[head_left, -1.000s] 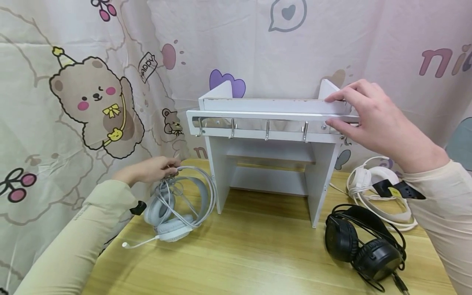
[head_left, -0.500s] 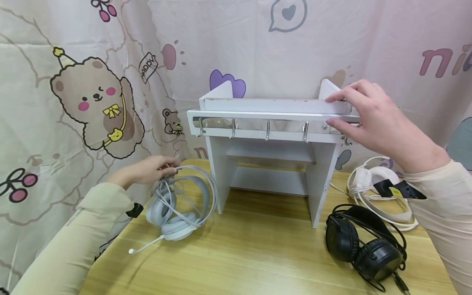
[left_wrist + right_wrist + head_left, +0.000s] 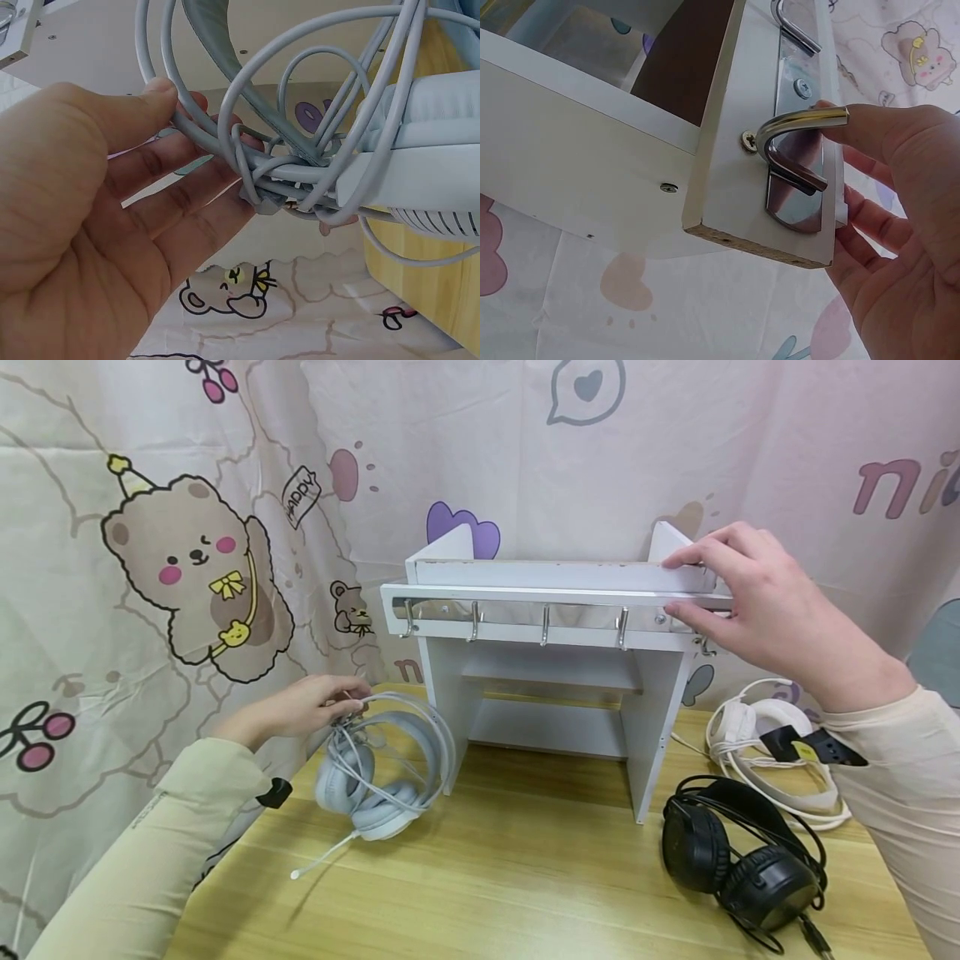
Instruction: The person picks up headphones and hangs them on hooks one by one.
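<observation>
At the left in the head view, my left hand [image 3: 303,706] pinches the bundled cable of a white headset [image 3: 386,810], which hangs tilted at the rack's left side, its mic boom pointing down-left. The left wrist view shows the thumb and fingers of the left hand [image 3: 127,187] around the looped cable [image 3: 281,171]. My right hand [image 3: 787,610] grips the right end of the hook board on the white rack [image 3: 555,639], thumb in front and fingers over the top. Metal hooks [image 3: 795,150] stand beside the right hand [image 3: 892,202] in the right wrist view.
A black headset [image 3: 768,885] lies on the wooden table [image 3: 495,893] at the front right. Behind it lies another white headset [image 3: 772,718] with coiled cable, near the right forearm. Printed cloth [image 3: 465,435] hangs behind and to the left.
The white headset in my left hand has moved right, toward the rack's left side panel, and turned slightly. The right hand keeps its grip in the same place.
</observation>
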The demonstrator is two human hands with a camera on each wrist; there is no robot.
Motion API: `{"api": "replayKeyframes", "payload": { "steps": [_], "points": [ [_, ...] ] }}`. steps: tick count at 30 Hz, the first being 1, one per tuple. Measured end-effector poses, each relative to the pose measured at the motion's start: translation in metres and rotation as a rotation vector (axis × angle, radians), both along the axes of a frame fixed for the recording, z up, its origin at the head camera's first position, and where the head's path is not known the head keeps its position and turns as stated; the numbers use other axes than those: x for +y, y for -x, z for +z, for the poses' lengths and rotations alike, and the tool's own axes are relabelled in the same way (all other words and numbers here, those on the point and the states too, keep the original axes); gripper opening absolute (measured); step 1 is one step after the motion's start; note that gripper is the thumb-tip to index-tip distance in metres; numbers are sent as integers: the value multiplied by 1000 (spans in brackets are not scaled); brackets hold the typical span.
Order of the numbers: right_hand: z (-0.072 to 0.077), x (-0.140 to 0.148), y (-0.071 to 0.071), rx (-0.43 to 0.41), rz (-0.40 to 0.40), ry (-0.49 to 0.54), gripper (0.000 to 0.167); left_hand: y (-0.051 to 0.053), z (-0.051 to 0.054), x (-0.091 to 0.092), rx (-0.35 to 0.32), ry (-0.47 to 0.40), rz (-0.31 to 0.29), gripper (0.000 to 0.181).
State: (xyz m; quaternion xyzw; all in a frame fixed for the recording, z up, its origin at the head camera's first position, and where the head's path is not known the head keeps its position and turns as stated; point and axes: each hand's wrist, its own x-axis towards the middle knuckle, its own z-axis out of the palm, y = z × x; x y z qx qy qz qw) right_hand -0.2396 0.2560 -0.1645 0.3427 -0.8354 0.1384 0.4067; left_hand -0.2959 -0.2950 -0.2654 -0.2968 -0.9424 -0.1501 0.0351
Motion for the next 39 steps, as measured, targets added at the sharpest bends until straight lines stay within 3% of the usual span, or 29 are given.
{"api": "replayKeyframes", "payload": {
  "steps": [21,39],
  "points": [
    [1,0,-1,-18,-32,-7,48,-8,-9,3,19,-71,25,22],
    [-1,0,-1,-24,-56,-7,49,-18,-19,7,18,-196,24,18]
  ]
}}
